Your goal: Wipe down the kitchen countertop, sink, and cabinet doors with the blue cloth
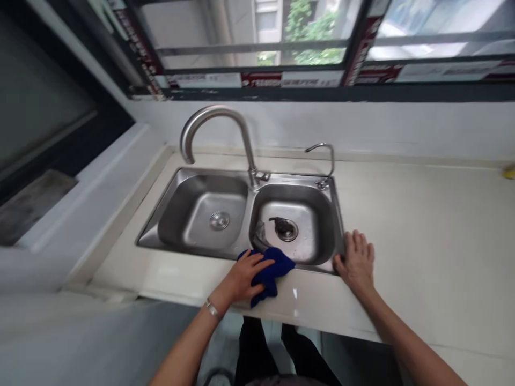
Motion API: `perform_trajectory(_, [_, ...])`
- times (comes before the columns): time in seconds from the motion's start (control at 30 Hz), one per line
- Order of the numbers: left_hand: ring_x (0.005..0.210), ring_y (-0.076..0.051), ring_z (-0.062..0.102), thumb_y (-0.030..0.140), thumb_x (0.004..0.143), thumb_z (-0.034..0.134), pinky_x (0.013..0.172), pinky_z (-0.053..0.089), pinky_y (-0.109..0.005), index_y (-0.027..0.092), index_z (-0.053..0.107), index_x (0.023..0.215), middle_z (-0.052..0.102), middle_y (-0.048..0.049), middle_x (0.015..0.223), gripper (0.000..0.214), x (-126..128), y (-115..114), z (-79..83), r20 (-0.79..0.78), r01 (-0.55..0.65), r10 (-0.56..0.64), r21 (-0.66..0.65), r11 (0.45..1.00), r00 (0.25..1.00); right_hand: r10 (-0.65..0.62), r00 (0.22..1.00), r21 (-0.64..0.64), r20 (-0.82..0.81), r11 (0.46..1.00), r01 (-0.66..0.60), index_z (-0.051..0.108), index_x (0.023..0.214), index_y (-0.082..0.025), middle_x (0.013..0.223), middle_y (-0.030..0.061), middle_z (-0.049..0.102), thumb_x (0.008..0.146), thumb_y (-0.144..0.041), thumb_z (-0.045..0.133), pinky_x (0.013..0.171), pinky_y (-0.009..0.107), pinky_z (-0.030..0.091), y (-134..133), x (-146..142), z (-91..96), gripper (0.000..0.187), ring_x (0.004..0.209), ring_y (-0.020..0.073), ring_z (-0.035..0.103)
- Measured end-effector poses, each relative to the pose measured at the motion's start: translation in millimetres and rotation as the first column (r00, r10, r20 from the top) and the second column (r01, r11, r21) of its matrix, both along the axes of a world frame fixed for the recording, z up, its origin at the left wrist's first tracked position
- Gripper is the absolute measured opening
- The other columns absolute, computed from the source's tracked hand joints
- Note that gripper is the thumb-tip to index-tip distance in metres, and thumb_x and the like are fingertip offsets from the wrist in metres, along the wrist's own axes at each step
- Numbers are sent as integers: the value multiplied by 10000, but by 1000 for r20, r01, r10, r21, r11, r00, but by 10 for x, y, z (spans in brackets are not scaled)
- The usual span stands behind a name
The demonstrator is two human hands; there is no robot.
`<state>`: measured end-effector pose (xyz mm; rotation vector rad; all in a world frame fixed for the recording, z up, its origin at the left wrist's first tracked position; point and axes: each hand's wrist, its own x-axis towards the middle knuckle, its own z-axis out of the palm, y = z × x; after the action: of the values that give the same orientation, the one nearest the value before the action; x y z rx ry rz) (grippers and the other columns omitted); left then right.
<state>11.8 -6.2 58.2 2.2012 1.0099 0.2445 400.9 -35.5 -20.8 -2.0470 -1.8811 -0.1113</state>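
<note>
My left hand [244, 277] presses a dark blue cloth [272, 273] against the front rim of a stainless double sink [340, 214], where the right basin meets the counter. A bracelet sits on that wrist. My right hand [356, 261] rests flat on the pale countertop [422, 236], fingers together, touching the sink's front right corner and holding nothing. The right basin [311, 241] has an open drain with a dark piece across it. The left basin [201, 214] has a closed drain cover.
A tall curved tap [217, 126] rises behind the divider, and a small thin tap [325, 155] stands at the right basin's back. A window runs along the wall behind. A yellow object [509, 172] lies at the counter's far right edge.
</note>
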Motion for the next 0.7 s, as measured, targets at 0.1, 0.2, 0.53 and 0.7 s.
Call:
perform_trajectory(0.1, [1364,-317,482,250,834,674,1263,266,-577,286,531,1462,533,-133,1435,645,-125,9,-56,-66,-48,53,79,996,996,44,999,-36,26,998,-43,216,1616,-54,1689,248,176,920,-361,522,1179,727,208,-36,88,-53,820,1529,473,192])
perform_trajectory(0.2, [1330,-319,508,327,865,676,1223,328,-549,258,529,1462,558,-139,1403,618,-213,4,-163,-76,-123,134,143,982,988,72,995,-15,66,997,-71,356,1562,-55,1671,254,230,939,-383,510,1151,735,230,-56,131,-66,721,1521,482,199])
perform_trajectory(0.53, [1178,-278,587,466,918,547,1072,434,-476,244,550,1424,613,-114,1296,552,-233,-130,-343,39,-179,176,342,923,984,479,876,-29,46,878,-478,742,1110,-219,973,48,788,1024,-455,386,1133,454,400,-89,239,-73,436,889,225,717])
perform_trajectory(0.7, [1211,-271,572,491,945,501,1092,411,-483,245,530,1441,599,-118,1318,554,-241,-129,-346,10,-145,150,339,930,989,495,867,-81,49,867,-491,753,1075,-265,971,37,790,1035,-489,364,858,368,523,-102,225,-36,450,954,223,706])
